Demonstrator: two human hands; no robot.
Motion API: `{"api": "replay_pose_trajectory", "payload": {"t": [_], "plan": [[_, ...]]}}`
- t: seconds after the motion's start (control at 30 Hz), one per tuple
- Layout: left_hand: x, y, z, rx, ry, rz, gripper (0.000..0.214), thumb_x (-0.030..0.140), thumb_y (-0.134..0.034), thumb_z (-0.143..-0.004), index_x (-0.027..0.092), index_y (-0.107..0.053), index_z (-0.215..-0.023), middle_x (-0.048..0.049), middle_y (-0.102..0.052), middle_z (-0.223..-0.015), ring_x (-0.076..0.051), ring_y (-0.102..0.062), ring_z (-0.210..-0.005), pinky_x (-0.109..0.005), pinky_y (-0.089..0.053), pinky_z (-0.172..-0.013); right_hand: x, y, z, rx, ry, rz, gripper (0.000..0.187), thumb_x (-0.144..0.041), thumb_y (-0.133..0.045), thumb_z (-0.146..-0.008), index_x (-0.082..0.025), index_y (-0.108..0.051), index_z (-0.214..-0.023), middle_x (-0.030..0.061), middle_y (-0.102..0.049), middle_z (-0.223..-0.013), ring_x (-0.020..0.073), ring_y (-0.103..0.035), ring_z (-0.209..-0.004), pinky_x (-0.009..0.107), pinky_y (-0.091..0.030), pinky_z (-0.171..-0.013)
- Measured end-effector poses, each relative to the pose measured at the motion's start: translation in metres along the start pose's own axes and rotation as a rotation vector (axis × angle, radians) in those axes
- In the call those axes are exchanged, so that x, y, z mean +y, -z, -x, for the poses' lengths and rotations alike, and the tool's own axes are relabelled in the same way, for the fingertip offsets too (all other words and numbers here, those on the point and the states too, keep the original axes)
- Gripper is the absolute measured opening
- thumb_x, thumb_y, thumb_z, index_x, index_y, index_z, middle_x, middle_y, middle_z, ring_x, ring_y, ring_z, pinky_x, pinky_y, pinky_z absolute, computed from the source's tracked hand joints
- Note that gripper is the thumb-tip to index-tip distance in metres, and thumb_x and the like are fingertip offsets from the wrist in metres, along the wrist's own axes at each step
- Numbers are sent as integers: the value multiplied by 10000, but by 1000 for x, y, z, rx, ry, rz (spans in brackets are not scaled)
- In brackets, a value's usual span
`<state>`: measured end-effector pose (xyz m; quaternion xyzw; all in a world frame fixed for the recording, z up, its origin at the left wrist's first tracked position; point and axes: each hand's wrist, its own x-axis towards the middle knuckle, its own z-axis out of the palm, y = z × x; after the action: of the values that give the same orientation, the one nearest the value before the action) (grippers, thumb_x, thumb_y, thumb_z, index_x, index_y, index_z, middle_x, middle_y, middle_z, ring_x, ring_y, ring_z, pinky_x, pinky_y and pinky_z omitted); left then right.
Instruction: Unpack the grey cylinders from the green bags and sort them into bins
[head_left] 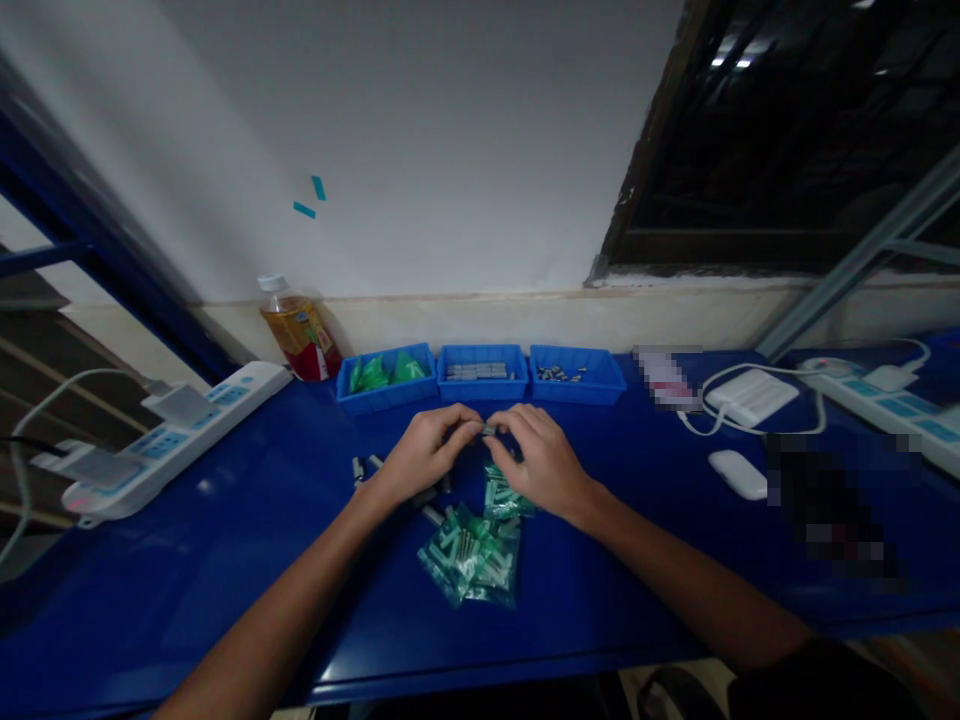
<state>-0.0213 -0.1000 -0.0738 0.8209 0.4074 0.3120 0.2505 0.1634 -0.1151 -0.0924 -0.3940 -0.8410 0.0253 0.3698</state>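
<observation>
My left hand (427,452) and my right hand (541,458) meet over the blue table (225,560), fingers pinched together on a small grey metal part (488,431) between them. Below my hands lies a pile of small green plastic bags (472,552) with pale parts inside. A few loose grey cylinders (363,466) lie on the table beside my left wrist. Behind my hands stand three blue trays: the left tray (384,380) holds green bags, the middle tray (481,372) holds grey pieces, the right tray (577,374) holds small metal parts.
A bottle of amber drink (298,330) stands by the wall at the left. White power strips lie at the left (172,432) and far right (885,405). A white charger with cable (750,396) and a white oval device (738,473) sit to the right.
</observation>
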Motion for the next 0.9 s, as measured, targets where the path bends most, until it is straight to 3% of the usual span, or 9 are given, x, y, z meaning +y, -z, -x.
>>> {"api": "replay_pose_trajectory", "payload": {"t": [0.1,0.2,0.33,0.4,0.57,0.73,0.9], "plan": [[-7,2,0,-24,61,20,326,385,-376,-940,150,-601,-958,-19,-644,-807,-152,-601,-743,-254,-442,-699,8,0,-13,-26,41,110,162,-260,-456,-903,-171,-589,-929,68,-617,-841,198,-531,-807,338,-372,-733],[-16,10,4,-124,106,-55,355,421,-416,-918,152,-568,-1094,-33,-647,-854,-165,-601,-755,-273,-445,-704,29,5,-40,-75,-19,300,188,-271,-470,-888,-164,-614,-945,90,-618,-901,227,-514,-881,354,-362,-771],[-26,24,18,-380,34,-213,374,431,-598,-808,188,-580,-1091,-72,-606,-1045,-218,-570,-943,-335,-431,-821,65,8,-88,-350,-132,603,216,-264,-511,-856,-138,-658,-953,154,-585,-1043,280,-466,-1015,371,-369,-799],[-27,26,24,-419,40,-284,345,410,-625,-789,229,-583,-1079,-60,-583,-1095,-241,-539,-1015,-383,-399,-873,78,4,-107,-490,-138,690,216,-254,-555,-825,-126,-676,-949,172,-569,-1089,297,-442,-1057,376,-378,-805],[-24,21,33,-373,68,-338,182,316,-562,-839,244,-592,-1003,-40,-595,-1050,-227,-541,-1002,-415,-362,-908,88,-15,-125,-541,-172,749,208,-163,-581,-777,-119,-690,-948,182,-571,-1109,305,-421,-1078,404,-380,-841],[-27,16,37,-218,32,-351,233,279,-516,-856,243,-555,-1083,-50,-587,-1089,-240,-536,-1009,-441,-368,-919,89,-24,-125,-538,-212,761,238,-124,-531,-791,-112,-686,-971,200,-538,-1149,313,-400,-1094,443,-372,-860],[-30,14,39,-32,24,-138,242,170,-436,-869,196,-525,-1093,-77,-562,-1096,-181,-560,-972,-303,-449,-856,93,-23,-126,-572,-256,736,251,-206,-572,-791,-126,-678,-1004,196,-503,-1178,313,-413,-1085,408,-417,-817]]}}
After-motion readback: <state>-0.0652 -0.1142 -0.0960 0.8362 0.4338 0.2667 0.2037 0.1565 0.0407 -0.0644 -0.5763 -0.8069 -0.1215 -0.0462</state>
